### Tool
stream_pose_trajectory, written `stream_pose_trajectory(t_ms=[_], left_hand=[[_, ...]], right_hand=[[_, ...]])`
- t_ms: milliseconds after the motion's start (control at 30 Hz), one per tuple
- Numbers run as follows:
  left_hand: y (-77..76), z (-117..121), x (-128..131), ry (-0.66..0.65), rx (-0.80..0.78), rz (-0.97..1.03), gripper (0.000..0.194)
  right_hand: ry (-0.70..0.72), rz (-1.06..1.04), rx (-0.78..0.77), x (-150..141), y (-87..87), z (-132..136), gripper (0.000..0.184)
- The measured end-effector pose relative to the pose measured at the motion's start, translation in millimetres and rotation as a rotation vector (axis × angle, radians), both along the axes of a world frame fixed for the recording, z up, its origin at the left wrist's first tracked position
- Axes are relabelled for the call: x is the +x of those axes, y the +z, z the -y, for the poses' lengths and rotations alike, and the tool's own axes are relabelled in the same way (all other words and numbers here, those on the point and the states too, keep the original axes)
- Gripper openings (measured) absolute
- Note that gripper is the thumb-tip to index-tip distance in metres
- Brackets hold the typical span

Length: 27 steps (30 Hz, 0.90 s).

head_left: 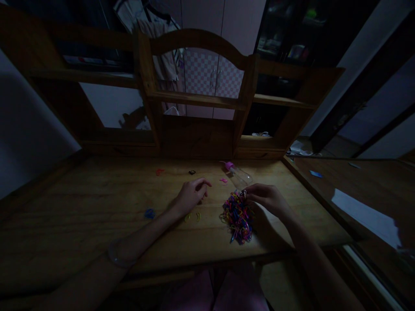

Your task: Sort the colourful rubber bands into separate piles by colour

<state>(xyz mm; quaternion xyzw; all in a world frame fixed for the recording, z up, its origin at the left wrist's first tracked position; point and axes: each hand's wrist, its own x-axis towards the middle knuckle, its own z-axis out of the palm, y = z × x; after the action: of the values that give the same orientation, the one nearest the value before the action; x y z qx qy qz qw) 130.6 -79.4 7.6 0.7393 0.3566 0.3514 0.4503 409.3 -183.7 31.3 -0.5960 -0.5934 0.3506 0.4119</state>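
Note:
A heap of small coloured loops (pixel 238 216), which look like rubber bands, lies on the wooden desk. My right hand (pixel 266 198) reaches in from the right, its thumb and finger closed at the top of the heap; what they pinch is too small and dark to make out. To the left, my left hand (pixel 193 193) is held over the desk with loosely bent fingers apart and nothing visible in them. Near it are yellow loops (pixel 198 217), a blue cluster (pixel 149 213), a dark loop (pixel 192 172), red loops (pixel 160 172) and pink loops (pixel 223 180).
A clear bottle with a pink top (pixel 240 175) lies on its side behind the heap. A wooden shelf unit (pixel 197 101) stands along the desk's back edge. At the right, a lower surface bears a white paper sheet (pixel 366 216) and a small blue packet (pixel 316 174).

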Motion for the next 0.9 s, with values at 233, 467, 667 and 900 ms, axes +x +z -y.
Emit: stream_pose_trajectory(t_ms=[233, 467, 667, 900], left_hand=[[10.6, 14, 3, -0.143, -0.023, 0.028, 0.028], [16.6, 29, 15, -0.345, -0.128, 0.150, 0.030], [15.0, 30, 15, -0.265, -0.211, 0.209, 0.025], [13.7, 27, 13, -0.261, -0.190, 0.227, 0.025]], right_hand=[[-0.024, -0.118, -0.066, -32, 15.4, 8, 0.034], [0.016, -0.214, -0.072, -67, 22.0, 10, 0.027], [0.049, -0.237, -0.008, -78, 16.9, 5, 0.026], [0.052, -0.144, 0.173, -86, 16.8, 4, 0.023]])
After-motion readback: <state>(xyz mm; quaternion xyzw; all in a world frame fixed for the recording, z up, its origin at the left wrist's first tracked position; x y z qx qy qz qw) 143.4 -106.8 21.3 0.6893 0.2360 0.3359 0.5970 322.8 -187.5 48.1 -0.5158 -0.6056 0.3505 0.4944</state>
